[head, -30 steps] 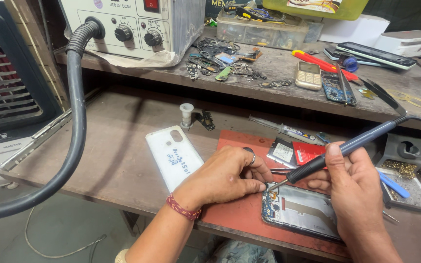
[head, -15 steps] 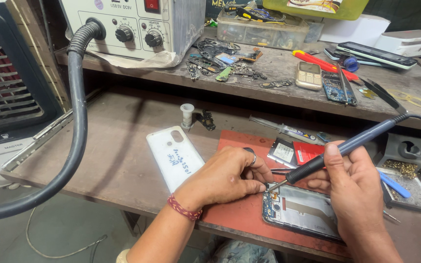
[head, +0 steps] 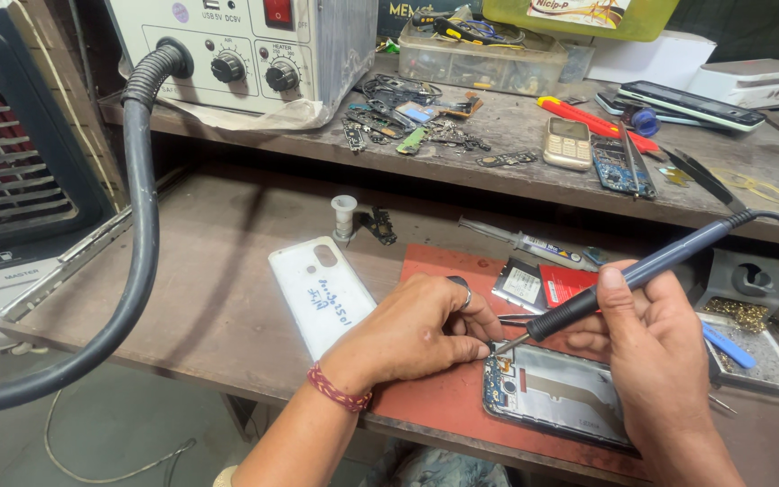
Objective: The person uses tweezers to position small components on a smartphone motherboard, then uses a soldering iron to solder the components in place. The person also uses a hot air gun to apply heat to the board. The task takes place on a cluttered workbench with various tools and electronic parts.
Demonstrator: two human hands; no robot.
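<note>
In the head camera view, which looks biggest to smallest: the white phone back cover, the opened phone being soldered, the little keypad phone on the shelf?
1-2. White back cover and opened phone: look alike; the phone is partly hidden by the right hand.
3. Keypad phone, though farther away.

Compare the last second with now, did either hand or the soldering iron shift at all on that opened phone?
Nothing visibly changed: the right hand still holds the soldering iron with its tip at the opened phone's top corner, and the left hand still steadies there.
</note>
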